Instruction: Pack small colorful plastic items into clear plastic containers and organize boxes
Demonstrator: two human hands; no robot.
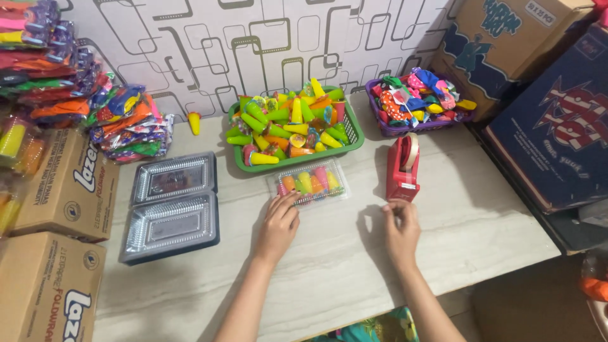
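Both hands rest on the pale table (pixel 481 221): our left hand (pixel 278 227), fingers (pixel 288 201) loosely together, touches the closed clear plastic box of coloured cone candies (pixel 309 183) at frame centre, its long axis left-right. Our right hand (pixel 401 229), fingers curled, touches the red tape dispenser (pixel 403 166).

just one view here, a head cam looking steeply down and forward across the table (pixel 354 266) toward the patterned wall (pixel 253 38) behind its far edge. it sits close, about arm's reach, so both forearms come in from the bottom of the frame. the table's near edge is cut off below, and cardboard boxes (pixel 57 190) crowd the left and right sides.
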